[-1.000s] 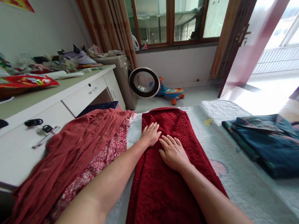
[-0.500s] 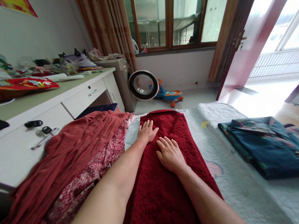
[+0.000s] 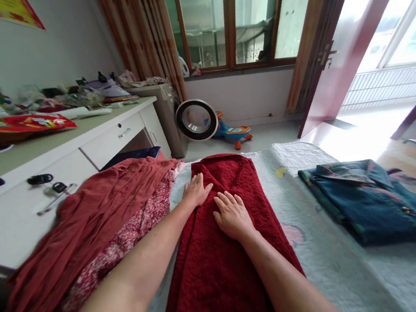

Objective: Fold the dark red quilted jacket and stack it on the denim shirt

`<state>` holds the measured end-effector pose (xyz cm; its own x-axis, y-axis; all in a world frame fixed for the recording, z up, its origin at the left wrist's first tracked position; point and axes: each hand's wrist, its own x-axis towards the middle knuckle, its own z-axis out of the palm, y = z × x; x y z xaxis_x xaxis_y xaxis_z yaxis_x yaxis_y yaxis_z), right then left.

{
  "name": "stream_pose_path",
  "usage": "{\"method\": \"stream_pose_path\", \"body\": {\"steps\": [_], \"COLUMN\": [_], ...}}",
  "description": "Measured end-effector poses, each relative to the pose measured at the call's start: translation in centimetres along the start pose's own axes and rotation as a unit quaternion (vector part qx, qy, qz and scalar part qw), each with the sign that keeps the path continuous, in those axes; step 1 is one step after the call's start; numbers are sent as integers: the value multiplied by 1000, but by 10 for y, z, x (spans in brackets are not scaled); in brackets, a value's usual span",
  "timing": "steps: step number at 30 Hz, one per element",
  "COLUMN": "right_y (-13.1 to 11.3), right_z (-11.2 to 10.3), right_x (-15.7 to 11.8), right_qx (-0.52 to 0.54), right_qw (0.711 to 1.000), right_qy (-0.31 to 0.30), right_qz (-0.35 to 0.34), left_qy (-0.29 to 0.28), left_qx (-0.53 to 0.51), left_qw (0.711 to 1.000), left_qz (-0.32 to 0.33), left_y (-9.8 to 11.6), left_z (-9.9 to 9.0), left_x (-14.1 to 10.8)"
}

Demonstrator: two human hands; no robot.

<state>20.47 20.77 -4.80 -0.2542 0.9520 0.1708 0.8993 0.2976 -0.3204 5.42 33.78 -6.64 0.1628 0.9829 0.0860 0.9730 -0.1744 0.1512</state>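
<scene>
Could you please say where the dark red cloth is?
In the head view, the dark red cloth lies centrally under the left hand and right hand, between floral cloth at left and folded denim at right.

Dark red garment (image 3: 216, 264): textured fabric, folded into a long panel, lightly creased towards the far end. Position: flat on the pale quilt (image 3: 327, 273), far end at the quilt's far edge.

Two hands (image 3: 233, 217) and one dark red garment (image 3: 218, 274) are at centre, one folded denim garment (image 3: 381, 213) at right, one counter (image 3: 89, 129) at left, one toy (image 3: 233, 132) at upper centre.
</scene>
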Motion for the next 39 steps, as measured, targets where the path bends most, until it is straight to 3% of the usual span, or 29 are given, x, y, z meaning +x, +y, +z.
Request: {"method": "stream_pose_path", "body": {"steps": [4,9,12,18,28,32,35,39], "right_y": [0,0,-1,-2,-2,-2,-2,-2], "right_z": [0,-1,-2,-1,0,0,0,0], "right_x": [0,0,0,0,1,1,1,1], "right_qx": [1,-5,-5,-8,-21,-18,-19,-21], "right_qw": [1000,1000,1000,1000,1000,1000,1000,1000], "right_qy": [4,-6,-6,1,-10,-7,-10,-8], "right_qz": [-3,-1,1,-1,8,2,0,-1], "left_qy": [-39,13,30,-25,-37,-45,-54,-64], "left_qx": [-9,2,20,18,7,-1,-6,-7], "left_qw": [999,999,999,999,999,999,998,998], "left_qz": [-16,-43,-18,36,5,-5,-11,-15], "left_y": [-4,2,-1,-13,-17,-18,-16,-12], "left_z": [-2,-8,-7,-5,-10,-12,-14,-15], "left_x": [8,3,-14,-34,11,17,7,-26]}}
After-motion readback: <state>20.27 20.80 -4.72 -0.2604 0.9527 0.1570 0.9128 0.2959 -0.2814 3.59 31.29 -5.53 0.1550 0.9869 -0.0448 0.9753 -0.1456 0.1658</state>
